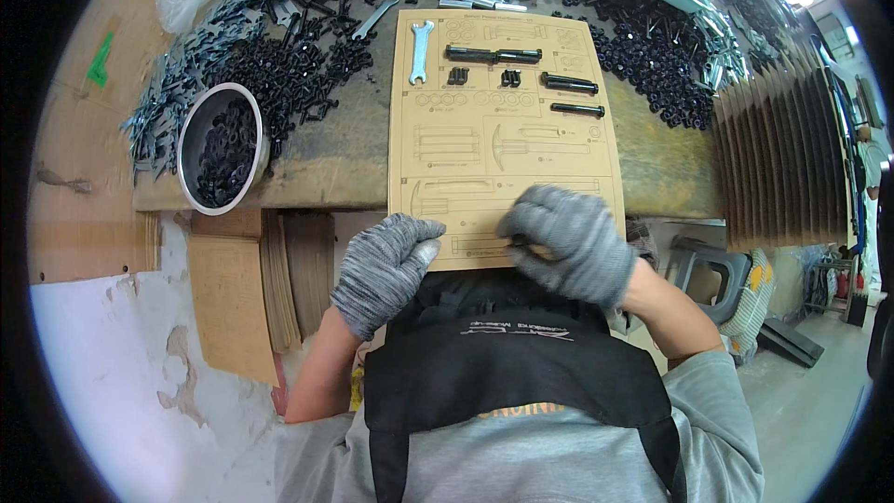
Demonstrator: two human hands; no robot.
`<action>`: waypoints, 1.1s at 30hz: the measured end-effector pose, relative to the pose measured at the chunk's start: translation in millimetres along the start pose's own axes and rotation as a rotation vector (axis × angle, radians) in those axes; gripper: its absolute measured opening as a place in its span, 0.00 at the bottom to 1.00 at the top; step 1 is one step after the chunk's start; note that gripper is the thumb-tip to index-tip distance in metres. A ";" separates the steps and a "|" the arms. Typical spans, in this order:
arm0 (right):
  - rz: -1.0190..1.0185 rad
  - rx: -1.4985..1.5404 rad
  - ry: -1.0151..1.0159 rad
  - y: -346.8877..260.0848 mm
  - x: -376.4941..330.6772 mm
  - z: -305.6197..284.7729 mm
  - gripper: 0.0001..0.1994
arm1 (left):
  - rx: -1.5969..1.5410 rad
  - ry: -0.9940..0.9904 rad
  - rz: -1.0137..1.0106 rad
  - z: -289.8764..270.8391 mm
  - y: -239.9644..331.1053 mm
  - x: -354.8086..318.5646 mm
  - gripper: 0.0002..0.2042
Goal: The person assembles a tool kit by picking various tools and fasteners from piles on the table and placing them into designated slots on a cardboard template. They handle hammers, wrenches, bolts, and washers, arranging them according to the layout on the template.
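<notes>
On the big table (326, 168) lies one brown card (507, 172), sticking out, maybe so I can reach it. My left hand (386, 270) and right hand (570, 242) curl near its two bottom corners; I can't tell if either grips anything. On it, spread out perhaps for easy seeing, are one long black bar (470, 54), maybe two touching, one wrench (422, 52), two shorter bars (569, 83) and two tiny dark bunches (510, 78).
</notes>
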State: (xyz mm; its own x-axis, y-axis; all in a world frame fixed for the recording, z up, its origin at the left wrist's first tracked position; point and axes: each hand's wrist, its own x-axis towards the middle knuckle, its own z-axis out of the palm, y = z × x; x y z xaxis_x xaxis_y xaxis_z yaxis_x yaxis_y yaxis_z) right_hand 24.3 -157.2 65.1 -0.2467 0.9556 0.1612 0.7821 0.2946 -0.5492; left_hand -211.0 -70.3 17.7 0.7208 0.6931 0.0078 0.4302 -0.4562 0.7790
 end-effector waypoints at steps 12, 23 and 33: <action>0.174 -0.075 0.096 17.9 -37.3 34.6 0.19 | 0.113 -0.086 -0.055 6.2 11.5 0.1 0.17; 0.096 -0.090 0.233 32.6 -44.5 51.9 0.10 | 0.216 -0.094 -0.017 16.5 7.1 3.2 0.14; 0.261 0.131 0.148 57.0 -29.6 -10.0 0.15 | 0.032 -0.087 -0.053 -25.1 4.2 49.3 0.15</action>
State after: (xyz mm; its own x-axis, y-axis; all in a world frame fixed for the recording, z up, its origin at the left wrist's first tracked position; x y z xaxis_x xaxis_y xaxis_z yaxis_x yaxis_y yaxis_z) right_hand 81.9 -168.6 37.2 0.0457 0.9925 0.1135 0.7250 0.0452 -0.6873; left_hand -187.2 -24.1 37.1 0.7405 0.6662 -0.0884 0.4852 -0.4391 0.7562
